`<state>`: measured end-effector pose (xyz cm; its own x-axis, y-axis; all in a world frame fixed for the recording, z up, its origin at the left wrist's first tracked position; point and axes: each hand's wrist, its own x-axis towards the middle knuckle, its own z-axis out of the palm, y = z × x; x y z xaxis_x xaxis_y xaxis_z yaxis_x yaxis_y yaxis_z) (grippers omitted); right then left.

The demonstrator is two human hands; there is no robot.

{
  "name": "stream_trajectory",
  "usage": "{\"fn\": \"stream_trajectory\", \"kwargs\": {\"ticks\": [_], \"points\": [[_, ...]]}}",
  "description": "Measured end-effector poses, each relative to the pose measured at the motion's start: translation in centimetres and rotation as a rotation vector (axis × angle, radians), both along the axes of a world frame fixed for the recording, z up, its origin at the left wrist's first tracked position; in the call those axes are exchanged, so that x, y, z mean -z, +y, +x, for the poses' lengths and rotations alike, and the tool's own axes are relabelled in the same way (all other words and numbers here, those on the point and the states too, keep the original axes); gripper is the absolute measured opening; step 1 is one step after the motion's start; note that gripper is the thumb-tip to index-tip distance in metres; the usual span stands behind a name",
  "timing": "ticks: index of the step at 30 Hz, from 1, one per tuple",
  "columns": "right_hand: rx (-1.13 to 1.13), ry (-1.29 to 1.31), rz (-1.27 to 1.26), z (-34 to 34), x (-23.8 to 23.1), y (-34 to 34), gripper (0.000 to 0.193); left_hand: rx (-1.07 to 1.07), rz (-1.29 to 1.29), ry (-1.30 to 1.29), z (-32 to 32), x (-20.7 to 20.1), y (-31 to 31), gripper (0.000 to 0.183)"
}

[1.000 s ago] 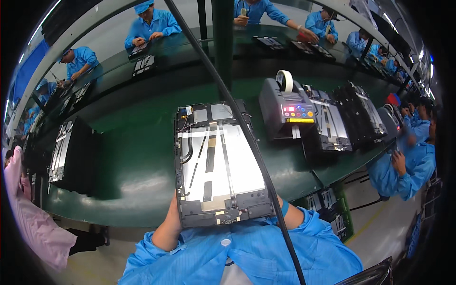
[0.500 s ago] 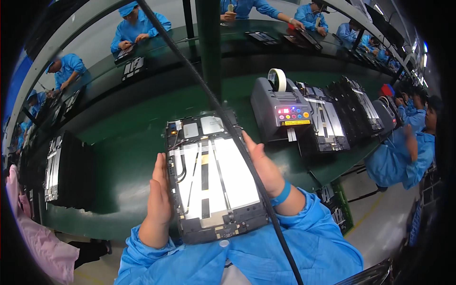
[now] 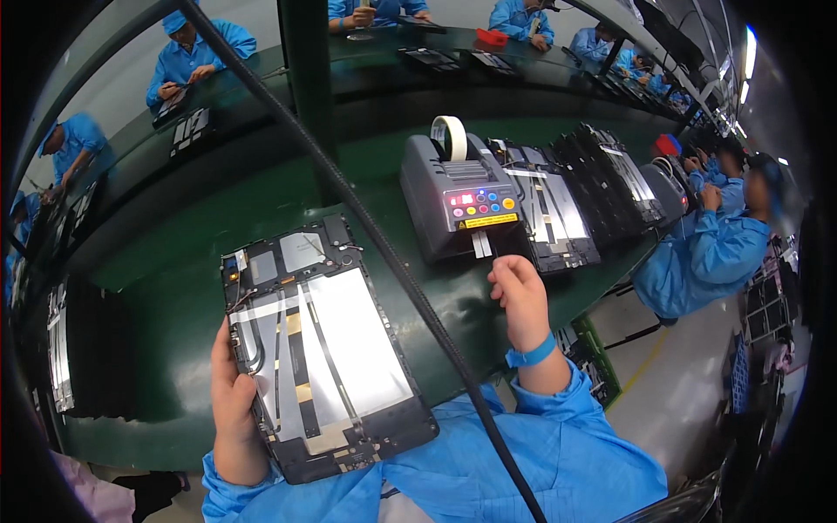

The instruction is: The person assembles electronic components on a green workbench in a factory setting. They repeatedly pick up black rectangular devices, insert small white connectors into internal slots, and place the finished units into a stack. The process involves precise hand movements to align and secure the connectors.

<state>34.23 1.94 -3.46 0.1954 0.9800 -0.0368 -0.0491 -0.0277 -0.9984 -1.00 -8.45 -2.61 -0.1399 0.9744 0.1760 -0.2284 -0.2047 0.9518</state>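
My left hand (image 3: pixel 234 405) is closed on the left edge of an opened tablet (image 3: pixel 357 336). The tablet is tilted, its inner side up, showing silver battery panels, dark flex strips and a black frame. My right hand (image 3: pixel 523 301) has its fingers curled together just below the front of a grey tape dispenser (image 3: pixel 458 193). A short pale strip of tape (image 3: pixel 481 244) sticks out of the dispenser, close to my fingertips. Whatever those fingers pinch, if anything, I cannot make out.
More opened tablets (image 3: pixel 554 213) stand in a row right of the dispenser. A stack of tablets (image 3: pixel 74 349) is at the left. A black cable (image 3: pixel 384 231) crosses the view diagonally. Co-workers in blue sit across the bench and at the right (image 3: pixel 711 253).
My right hand has left the tablet's right edge and moved to the dispenser's tape strip. The tablet, now only in my left hand, is tilted more. The whole view has shifted rightward.
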Motion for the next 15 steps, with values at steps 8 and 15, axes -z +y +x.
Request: {"fn": "stream_trajectory", "kwargs": {"ticks": [8,15], "points": [[-0.143,0.107,-0.094,-0.7,-0.3,3.7,0.023,-0.178,0.055,0.142,-2.0,-1.6,-0.3,0.078],[-0.856,-0.419,0.594,-7.0,-8.2,-1.6,0.018,-0.057,0.49,0.938,-0.7,-7.5,-0.9,0.038]]}}
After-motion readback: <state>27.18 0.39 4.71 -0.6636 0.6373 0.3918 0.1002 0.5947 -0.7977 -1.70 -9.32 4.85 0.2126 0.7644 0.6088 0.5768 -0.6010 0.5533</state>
